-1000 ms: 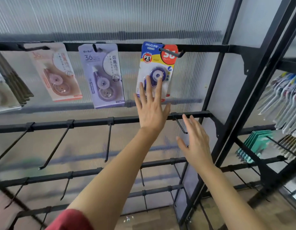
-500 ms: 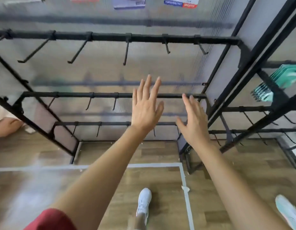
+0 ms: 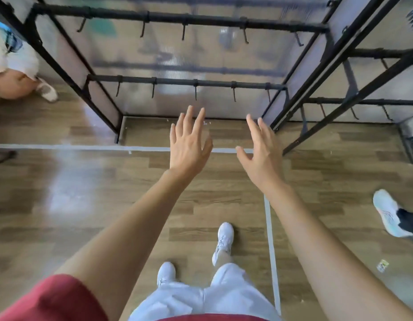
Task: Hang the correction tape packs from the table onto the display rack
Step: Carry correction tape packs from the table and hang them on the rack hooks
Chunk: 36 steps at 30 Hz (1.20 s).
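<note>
The brown wood-plank floor (image 3: 61, 181) fills most of the view, and a white tape line (image 3: 85, 148) crosses it. At the floor's far edge stands the black metal display rack (image 3: 191, 82) with a ribbed translucent back panel (image 3: 177, 49). Its long bars run left to right, and short black hooks (image 3: 195, 92) hang from them. A second black rack (image 3: 353, 52) stands just beside it on the right. Both hands are in the air in front of the lowest bar, near each other. The left hand (image 3: 188, 147) and the right hand (image 3: 262, 154) have straight, spread fingers and hold nothing. Where the correction tape packs are, I cannot tell. Below are two white shoes (image 3: 224, 237).
</note>
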Each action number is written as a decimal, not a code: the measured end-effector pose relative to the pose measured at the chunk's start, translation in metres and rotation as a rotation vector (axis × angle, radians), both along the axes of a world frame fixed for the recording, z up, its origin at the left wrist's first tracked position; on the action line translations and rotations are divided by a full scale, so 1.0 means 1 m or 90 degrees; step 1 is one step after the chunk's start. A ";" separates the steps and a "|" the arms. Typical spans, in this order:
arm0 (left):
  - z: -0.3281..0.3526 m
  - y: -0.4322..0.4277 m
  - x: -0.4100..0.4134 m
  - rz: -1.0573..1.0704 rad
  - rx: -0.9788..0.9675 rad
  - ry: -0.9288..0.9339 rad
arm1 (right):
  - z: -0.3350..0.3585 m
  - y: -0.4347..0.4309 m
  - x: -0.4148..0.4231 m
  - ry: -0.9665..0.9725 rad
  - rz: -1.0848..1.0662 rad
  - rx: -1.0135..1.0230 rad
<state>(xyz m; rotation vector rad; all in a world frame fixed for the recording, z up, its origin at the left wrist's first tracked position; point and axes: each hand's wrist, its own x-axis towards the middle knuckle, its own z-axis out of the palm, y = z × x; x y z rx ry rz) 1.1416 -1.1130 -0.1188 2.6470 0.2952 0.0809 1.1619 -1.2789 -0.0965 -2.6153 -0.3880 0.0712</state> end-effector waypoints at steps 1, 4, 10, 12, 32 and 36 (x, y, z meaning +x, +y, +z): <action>-0.005 0.009 -0.018 -0.002 -0.003 0.009 | -0.004 0.008 -0.016 0.004 -0.003 -0.006; -0.015 0.037 -0.073 -0.007 -0.013 0.038 | -0.013 0.033 -0.066 0.025 -0.006 -0.031; -0.028 0.083 -0.175 0.026 -0.019 0.089 | -0.023 0.083 -0.152 0.067 0.046 -0.045; -0.031 0.093 -0.204 0.057 -0.027 0.099 | -0.027 0.097 -0.178 0.083 0.065 -0.047; -0.044 0.193 -0.597 0.610 -0.053 0.171 | -0.055 0.288 -0.477 0.178 0.552 -0.103; -0.041 0.242 -0.689 0.718 -0.055 0.166 | -0.058 0.358 -0.557 0.161 0.660 -0.115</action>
